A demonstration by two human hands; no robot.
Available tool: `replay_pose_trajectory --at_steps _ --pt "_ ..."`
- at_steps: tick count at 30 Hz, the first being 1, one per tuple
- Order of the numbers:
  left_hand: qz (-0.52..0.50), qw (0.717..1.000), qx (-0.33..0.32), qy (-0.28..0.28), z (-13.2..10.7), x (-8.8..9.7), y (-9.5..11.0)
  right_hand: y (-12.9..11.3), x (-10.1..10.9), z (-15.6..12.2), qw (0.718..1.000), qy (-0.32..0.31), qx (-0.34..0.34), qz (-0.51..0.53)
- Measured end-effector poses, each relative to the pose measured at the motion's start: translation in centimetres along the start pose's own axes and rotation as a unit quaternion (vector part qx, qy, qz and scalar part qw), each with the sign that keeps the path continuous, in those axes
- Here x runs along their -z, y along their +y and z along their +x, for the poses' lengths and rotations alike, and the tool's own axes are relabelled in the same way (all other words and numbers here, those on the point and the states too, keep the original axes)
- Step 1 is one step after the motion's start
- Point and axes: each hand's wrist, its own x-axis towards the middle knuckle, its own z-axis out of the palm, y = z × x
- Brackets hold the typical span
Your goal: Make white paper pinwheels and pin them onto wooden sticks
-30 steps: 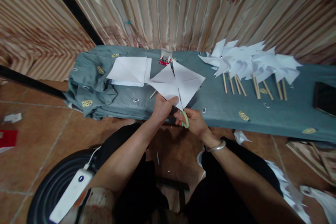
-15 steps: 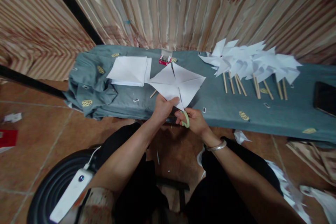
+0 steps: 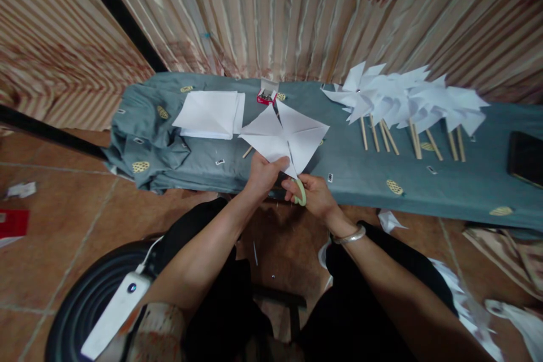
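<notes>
My left hand (image 3: pixel 263 172) pinches the near edge of a white square sheet of paper (image 3: pixel 303 131), its thumb on top. Slits run from the far and near corners toward the sheet's middle, and creases cross it. In my right hand (image 3: pixel 314 192) is a pair of scissors (image 3: pixel 301 193) with pale green handles, fingers through the loops. Its blades lie in the near slit, mostly hidden by paper. Just beyond the sheet's far corner sits a small red box (image 3: pixel 266 96) of pins. A stack of white paper squares (image 3: pixel 208 115) lies to the left.
Several white paper pinwheels (image 3: pixel 407 96) on wooden sticks overlap at the right of the cloth-covered bench (image 3: pixel 360 184). A dark phone (image 3: pixel 526 158) lies at its right end. A white power bank (image 3: pixel 116 317) rests on a black round stool (image 3: pixel 68 317). Paper scraps lie on the floor.
The scissor blades have closed further and the near slit now looks narrower. The sheet's right corner has shifted slightly left and down. Both hands stay almost in place.
</notes>
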Motion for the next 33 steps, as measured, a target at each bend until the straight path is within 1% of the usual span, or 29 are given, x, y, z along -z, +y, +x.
replay_pose_trajectory --at_steps 7,15,18,22,24,26,28,30,32,33 --pt "0.005 1.0 0.005 -0.003 -0.1 0.1 0.0 0.0 0.0 0.0 1.0 -0.002 0.008 -0.012" --pt "0.006 1.0 -0.006 -0.006 0.3 0.2 -0.4 -0.3 -0.1 0.0 1.0 -0.001 -0.008 0.004" --pt "0.003 1.0 0.0 -0.002 0.3 0.2 -0.3 -0.5 0.0 -0.1 1.0 -0.014 -0.016 0.001" --pt "-0.015 1.0 -0.001 0.015 0.5 0.1 -0.1 -0.5 0.6 -0.6 0.998 -0.051 -0.026 -0.011" --pt "-0.029 0.999 -0.001 0.016 0.7 0.1 -0.1 -0.4 1.3 -1.1 0.997 -0.069 -0.043 -0.012" --pt "-0.051 0.999 0.001 0.015 1.1 0.2 -0.1 -0.2 2.4 -1.5 0.992 -0.095 -0.078 -0.014" --pt "-0.074 0.997 0.003 0.02 1.6 0.2 0.0 -0.1 3.8 -2.0 0.986 -0.119 -0.113 -0.024" --pt "-0.088 0.996 0.003 0.031 2.0 0.2 0.2 -0.1 5.7 -2.3 0.981 -0.134 -0.132 -0.042" --pt "-0.093 0.995 0.002 0.04 2.4 0.1 0.4 -0.2 7.9 -2.6 0.981 -0.12 -0.128 -0.08" --pt "-0.093 0.995 0.006 0.041 2.5 0.0 0.4 -0.2 9.0 -2.6 0.983 -0.099 -0.115 -0.102"
